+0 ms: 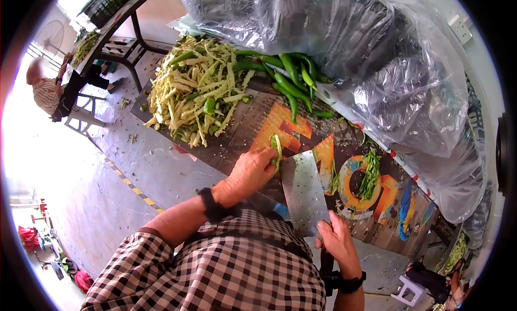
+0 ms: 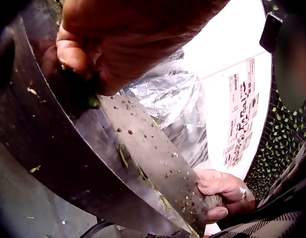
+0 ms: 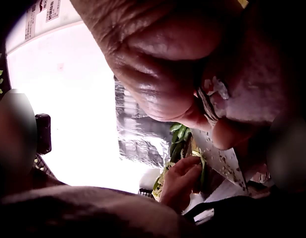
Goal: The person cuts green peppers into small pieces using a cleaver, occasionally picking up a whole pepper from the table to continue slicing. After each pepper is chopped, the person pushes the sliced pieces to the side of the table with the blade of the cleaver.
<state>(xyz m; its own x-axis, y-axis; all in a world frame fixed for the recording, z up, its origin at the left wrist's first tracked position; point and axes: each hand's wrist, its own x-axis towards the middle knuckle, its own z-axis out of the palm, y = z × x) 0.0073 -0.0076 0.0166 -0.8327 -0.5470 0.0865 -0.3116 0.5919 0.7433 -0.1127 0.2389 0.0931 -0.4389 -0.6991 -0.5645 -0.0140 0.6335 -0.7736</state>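
In the head view the left hand pinches a green pepper piece, its pale cut side showing, above the dark board. Just right of it is a broad cleaver blade, flecked with bits; the right hand grips its handle. The left wrist view shows the blade running from below the left hand to the right hand. Whole green peppers lie at the board's far side. Sliced green strips rest right of the blade.
A heap of pale strips and green pieces covers the board's far left. Clear plastic sheeting borders the far and right sides. A seated person is at another table, upper left. A white stool stands at lower right.
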